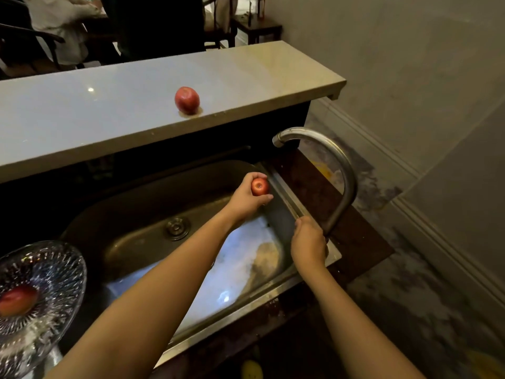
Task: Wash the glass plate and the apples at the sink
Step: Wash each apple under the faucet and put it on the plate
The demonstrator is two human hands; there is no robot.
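My left hand [247,196] holds a small red apple [260,186] over the far right corner of the steel sink [142,236], below the faucet spout. My right hand [308,243] is closed around the base of the curved steel faucet [340,170]; no water is visible. A second red apple [187,100] rests on the pale raised counter [82,116] behind the sink. A ribbed glass plate [46,272] stands at the left of the sink with a third red apple [17,300] lying in it.
The sink drain [177,228] lies in the middle of the basin. A dark brown worktop [352,228] borders the sink on the right. Beyond the raised counter are dark chairs and a seated person. A marble-patterned floor and wall are at the right.
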